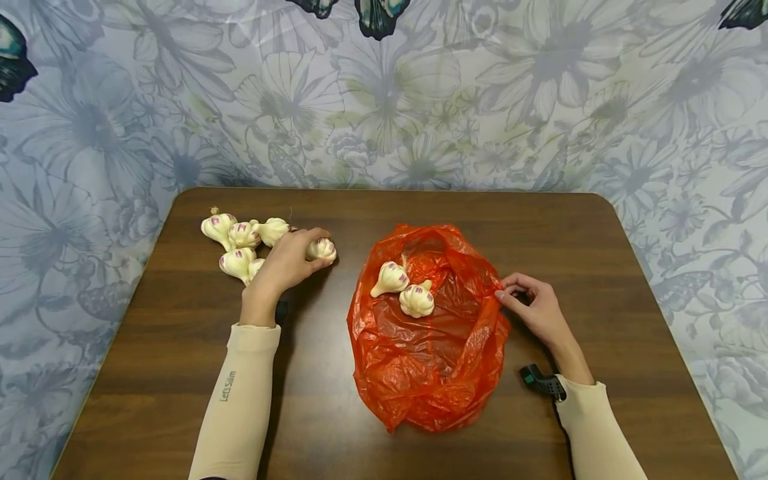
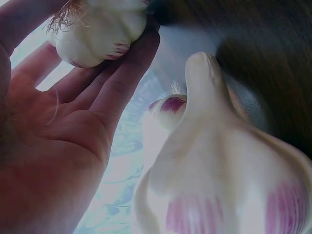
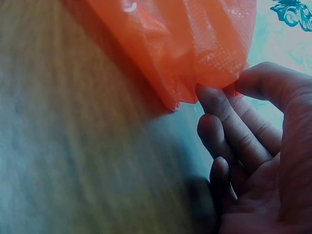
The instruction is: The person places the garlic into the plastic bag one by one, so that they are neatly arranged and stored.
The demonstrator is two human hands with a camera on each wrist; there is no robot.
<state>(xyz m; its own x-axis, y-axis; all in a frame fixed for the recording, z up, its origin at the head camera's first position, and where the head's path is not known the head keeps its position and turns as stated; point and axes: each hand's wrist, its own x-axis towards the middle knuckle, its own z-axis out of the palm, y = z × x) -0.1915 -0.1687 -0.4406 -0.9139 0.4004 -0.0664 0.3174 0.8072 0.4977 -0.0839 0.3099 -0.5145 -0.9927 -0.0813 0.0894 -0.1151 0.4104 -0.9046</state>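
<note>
My left hand (image 1: 289, 261) holds a garlic bulb (image 1: 321, 249) between thumb and fingers, its roots showing in the left wrist view. Behind that hand lies a group of several garlic bulbs (image 1: 237, 262) with purple streaks; one large bulb (image 2: 219, 180) looms close to the left wrist camera. A red plastic bag (image 1: 429, 373) lies spread with its mouth wide, two garlic bulbs (image 1: 417, 301) inside it. At the bag's right edge, my right hand (image 1: 536, 305) pinches the thin plastic between thumb and index finger, the other fingers loosely bent in the right wrist view.
A brown wooden table (image 1: 324, 413) with rounded far corners carries everything. Beyond it hangs a pale floral cloth (image 1: 384, 120) with butterfly shapes. A black strap with a small device (image 1: 543, 383) sits on the right wrist.
</note>
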